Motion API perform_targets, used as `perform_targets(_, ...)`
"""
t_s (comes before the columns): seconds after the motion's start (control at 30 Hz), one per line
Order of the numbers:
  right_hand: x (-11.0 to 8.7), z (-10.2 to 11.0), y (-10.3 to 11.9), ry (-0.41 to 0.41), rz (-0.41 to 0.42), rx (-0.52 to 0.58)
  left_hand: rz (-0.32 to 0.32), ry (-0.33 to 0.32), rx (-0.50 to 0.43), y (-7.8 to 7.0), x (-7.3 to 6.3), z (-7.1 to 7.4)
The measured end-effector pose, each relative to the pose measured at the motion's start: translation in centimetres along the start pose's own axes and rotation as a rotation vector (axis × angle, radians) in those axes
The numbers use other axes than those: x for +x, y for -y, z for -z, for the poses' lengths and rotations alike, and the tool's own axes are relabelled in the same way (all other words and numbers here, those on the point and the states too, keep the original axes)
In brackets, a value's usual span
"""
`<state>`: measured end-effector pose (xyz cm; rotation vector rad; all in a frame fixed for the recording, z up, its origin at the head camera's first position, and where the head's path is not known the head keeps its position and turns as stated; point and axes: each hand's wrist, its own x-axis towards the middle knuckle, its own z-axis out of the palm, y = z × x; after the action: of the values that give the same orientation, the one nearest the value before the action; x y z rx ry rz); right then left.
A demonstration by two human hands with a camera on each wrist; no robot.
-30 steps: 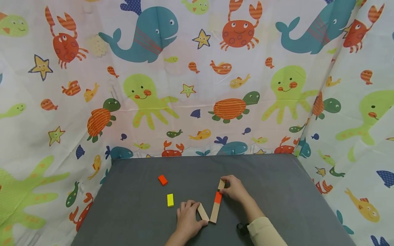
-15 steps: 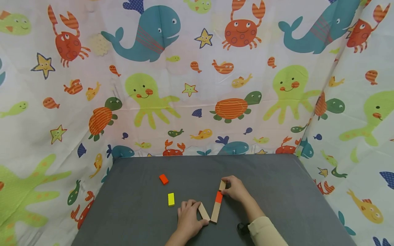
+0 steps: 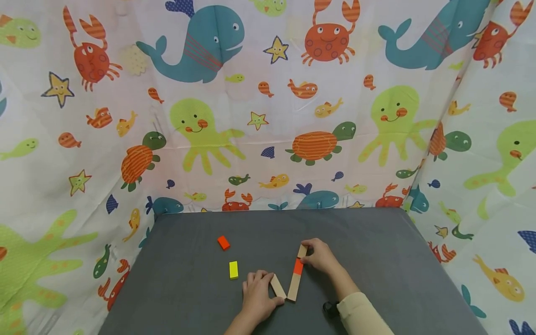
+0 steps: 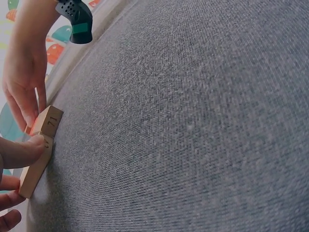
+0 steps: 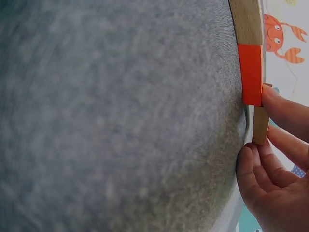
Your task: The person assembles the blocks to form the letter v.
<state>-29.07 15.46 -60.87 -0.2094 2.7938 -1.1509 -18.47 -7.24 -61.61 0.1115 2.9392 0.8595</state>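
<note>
In the head view, my left hand (image 3: 256, 295) grips a plain wooden block (image 3: 278, 286) by its two ends, thumb at the near end. This block leans up to the left of a straight row, making a V. Nearest in the row is a numbered wooden block (image 4: 51, 120), then an orange block (image 3: 298, 266), then a far wooden block (image 3: 303, 251). My right hand (image 3: 320, 257) pinches that far block between thumb and fingers. In the right wrist view its thumb lies at the joint with the orange block.
A yellow block (image 3: 233, 270) and a loose orange block (image 3: 224, 243) lie on the grey cloth-covered table (image 3: 176, 288) to the left. A printed sea-animal curtain (image 3: 268, 139) rises behind the table. A dark wrist device (image 3: 331, 309) sits by the right sleeve.
The dark gap between the far wooden block and the orange block in the row no longer shows; orange now shows there. Both hands keep nearly the same place.
</note>
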Motion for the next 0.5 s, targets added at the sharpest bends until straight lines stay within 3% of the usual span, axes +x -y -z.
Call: perform_targets(0.5, 0.15, 0.06, -0.32, -0.017, 0.015, -0.005, 0.009, 0.002, 0.000, 0.01, 0.07, -0.14)
